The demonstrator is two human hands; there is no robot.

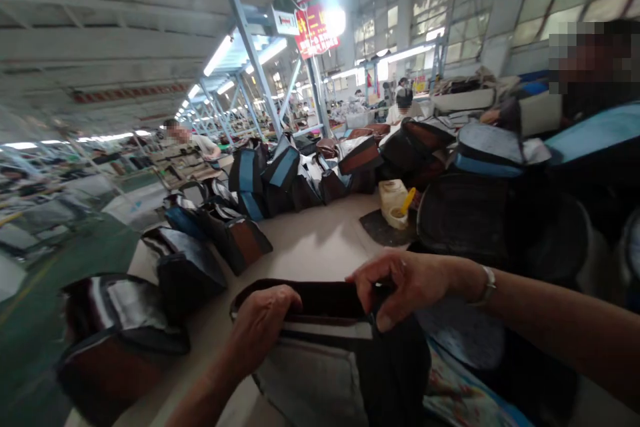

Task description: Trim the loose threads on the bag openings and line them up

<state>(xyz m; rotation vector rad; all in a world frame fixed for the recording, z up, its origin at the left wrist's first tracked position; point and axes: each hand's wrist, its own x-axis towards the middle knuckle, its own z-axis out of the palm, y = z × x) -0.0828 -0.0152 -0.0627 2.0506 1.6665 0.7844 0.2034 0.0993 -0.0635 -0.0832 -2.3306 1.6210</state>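
In front of me stands a black bag (395, 367) with a pale grey panel on its near side and a dark opening at the top. My left hand (265, 320) is closed over the near rim, its fingertips hidden inside the opening. At the right corner of the rim, my right hand (407, 283) pinches the edge between thumb and fingers. A bracelet circles the right wrist. Whatever lies inside the bag is too dark to make out.
More bags (190, 273) line the left and back edges of the pale table (310, 240). A stained container (393, 200) with a yellow-handled tool stands on a dark mat. Dark bag pieces (460, 220) crowd the right. A co-worker (600, 73) is at the far right.
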